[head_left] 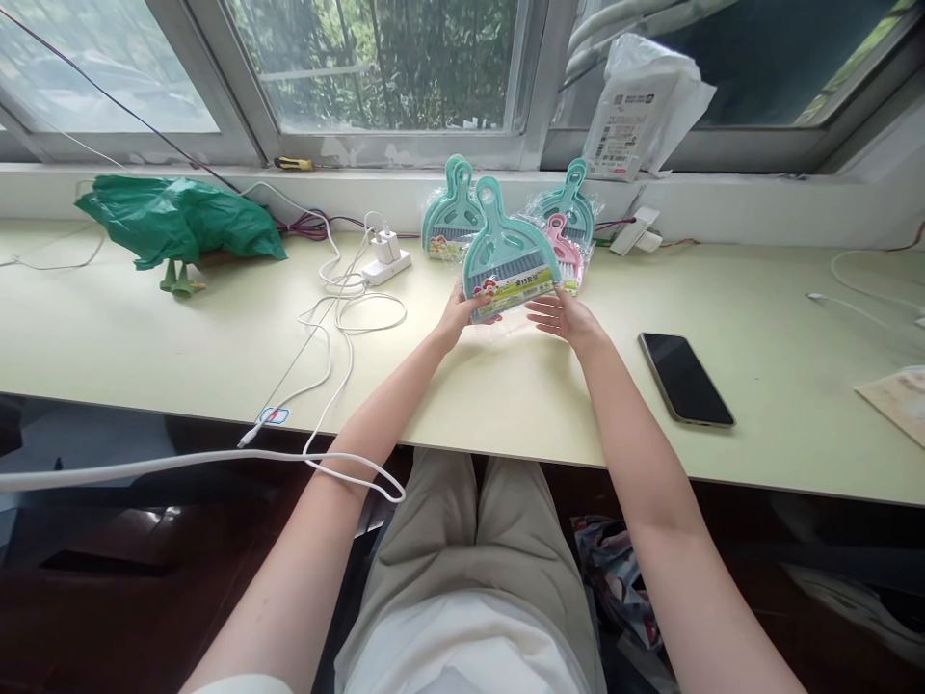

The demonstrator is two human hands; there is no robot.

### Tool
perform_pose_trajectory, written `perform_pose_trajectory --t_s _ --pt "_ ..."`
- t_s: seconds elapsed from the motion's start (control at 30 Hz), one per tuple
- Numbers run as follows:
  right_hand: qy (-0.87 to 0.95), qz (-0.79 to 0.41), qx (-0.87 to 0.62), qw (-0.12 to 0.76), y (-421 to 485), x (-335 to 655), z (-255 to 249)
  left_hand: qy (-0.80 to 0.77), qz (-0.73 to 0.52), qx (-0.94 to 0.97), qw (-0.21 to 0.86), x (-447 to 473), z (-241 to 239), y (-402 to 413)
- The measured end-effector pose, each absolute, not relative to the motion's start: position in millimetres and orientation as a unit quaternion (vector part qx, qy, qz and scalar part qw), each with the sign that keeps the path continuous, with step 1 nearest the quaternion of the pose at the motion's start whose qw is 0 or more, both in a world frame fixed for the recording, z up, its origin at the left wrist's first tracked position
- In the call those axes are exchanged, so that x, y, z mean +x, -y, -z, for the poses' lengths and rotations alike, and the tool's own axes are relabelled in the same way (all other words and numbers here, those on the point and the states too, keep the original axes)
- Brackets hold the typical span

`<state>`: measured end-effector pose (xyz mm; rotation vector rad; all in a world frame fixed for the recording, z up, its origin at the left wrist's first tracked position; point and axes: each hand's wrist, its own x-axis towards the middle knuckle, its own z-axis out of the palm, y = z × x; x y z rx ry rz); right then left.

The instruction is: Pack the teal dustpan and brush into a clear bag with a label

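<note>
A green dustpan-and-brush set [510, 255] in clear wrapping, with a printed label across its bristles, is held up over the table, tilted. My left hand [457, 316] grips its lower left corner, thumb in front and fingers partly hidden behind. At its lower right corner is my right hand [568, 316], fingers stretched out and apart, thumb at the package edge; whether it touches is hard to tell. Behind stand another wrapped green set [444, 226] on the left, one more green set [570, 207] on the right, and a smaller pink set [568, 253], partly covered.
On the right lies a black phone [686, 379]. A white power strip [386, 267] and tangled white cables [339, 299] are on the left, beside a green plastic bag [180, 217]. A wrapped white package [640, 111] and a yellow-black cutter [293, 164] rest on the windowsill.
</note>
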<state>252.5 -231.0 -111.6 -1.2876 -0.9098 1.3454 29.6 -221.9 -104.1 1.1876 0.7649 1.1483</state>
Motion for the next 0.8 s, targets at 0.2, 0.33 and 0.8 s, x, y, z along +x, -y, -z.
perform_pose_trajectory --t_s 0.2,0.33,0.8 --pt "0.424 -0.298 -0.63 0.578 228 265 120 -0.373 -0.511 0.472 0.613 20 106 211" --pt "0.61 -0.089 -0.587 0.525 229 264 121 -0.38 -0.513 0.451 0.624 16 110 204" --pt "0.651 -0.12 -0.497 0.56 228 247 123 -0.38 -0.441 0.449 0.678 9 114 201"
